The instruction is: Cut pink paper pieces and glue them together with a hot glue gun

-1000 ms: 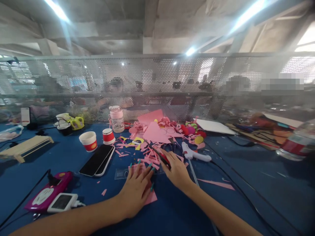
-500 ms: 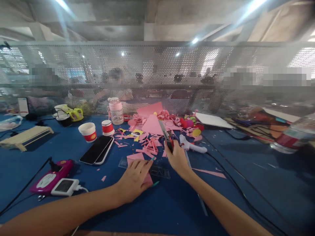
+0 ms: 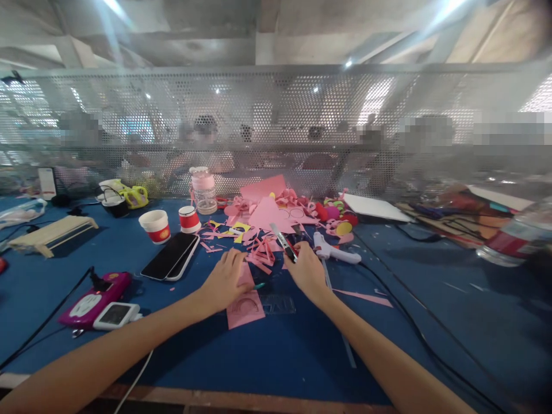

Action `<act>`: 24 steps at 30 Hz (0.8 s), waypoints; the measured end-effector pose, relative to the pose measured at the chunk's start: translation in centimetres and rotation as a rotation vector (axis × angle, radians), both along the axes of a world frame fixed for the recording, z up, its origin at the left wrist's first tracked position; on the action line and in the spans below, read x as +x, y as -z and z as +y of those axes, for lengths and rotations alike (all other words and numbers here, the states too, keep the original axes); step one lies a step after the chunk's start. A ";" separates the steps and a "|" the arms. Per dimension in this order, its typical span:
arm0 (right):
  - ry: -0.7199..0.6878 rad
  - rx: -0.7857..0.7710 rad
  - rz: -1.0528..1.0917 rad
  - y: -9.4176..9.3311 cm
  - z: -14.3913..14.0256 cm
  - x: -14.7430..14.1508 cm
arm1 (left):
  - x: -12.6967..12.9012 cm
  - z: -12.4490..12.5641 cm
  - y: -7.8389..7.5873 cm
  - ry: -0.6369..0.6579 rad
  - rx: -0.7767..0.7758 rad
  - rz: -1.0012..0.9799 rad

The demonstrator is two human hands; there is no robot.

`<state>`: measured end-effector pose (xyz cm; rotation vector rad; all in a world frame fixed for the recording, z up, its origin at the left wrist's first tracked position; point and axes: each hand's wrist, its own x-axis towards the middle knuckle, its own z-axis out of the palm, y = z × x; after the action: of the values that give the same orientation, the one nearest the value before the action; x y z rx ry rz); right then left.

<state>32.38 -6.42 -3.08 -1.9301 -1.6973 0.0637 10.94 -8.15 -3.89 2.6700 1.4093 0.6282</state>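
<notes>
My left hand [image 3: 224, 280] has its fingers bent around the upper part of a pink paper piece [image 3: 245, 313], which bears round outlines. A teal tip shows at the thumb. Partly beside that paper lies a clear plastic stencil ruler [image 3: 279, 304]. A utility knife [image 3: 283, 242] is held in my closed right hand [image 3: 308, 273], its blade pointing up and left, above the pink paper scraps [image 3: 262, 253]. Just right of this hand rests a white glue gun [image 3: 336, 253]. A thin clear strip [image 3: 348, 351] passes beneath my right forearm.
Further back is a heap of pink paper [image 3: 269, 213]. Left of it stand a pink-topped bottle [image 3: 203, 190] and paper cups [image 3: 155, 226], with phones [image 3: 170, 257] in front. A purple box [image 3: 92, 299] sits at left; a black cable [image 3: 409, 313] crosses the right side.
My left hand has shifted up and left, uncovering the pink paper's lower part and its round outlines. The knife in my right hand is lower and tilted further left.
</notes>
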 end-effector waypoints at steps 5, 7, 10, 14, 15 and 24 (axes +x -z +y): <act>-0.011 -0.015 0.007 0.0 0.0 0.1 | 0.9 3.6 -2.0 0.105 -0.058 -0.002; -0.012 -0.017 0.009 -0.1 -0.1 0.1 | 1.5 5.3 -2.6 0.257 -0.070 0.053; -0.002 -0.026 0.014 -0.2 -0.1 0.1 | 2.1 7.7 -3.0 0.366 -0.184 0.076; -0.009 -0.014 0.035 0.1 0.1 0.3 | 2.2 9.2 -3.2 0.414 -0.298 0.107; -0.017 -0.002 0.041 0.2 0.2 0.4 | 2.1 9.2 -3.3 0.422 -0.304 0.110; -0.060 0.024 0.154 1.5 1.1 1.0 | 1.5 8.6 -3.8 0.469 -0.359 0.111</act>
<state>33.36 -5.30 -4.57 -1.8076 -1.6458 0.2085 12.45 0.47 -0.13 2.6185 0.7642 0.1666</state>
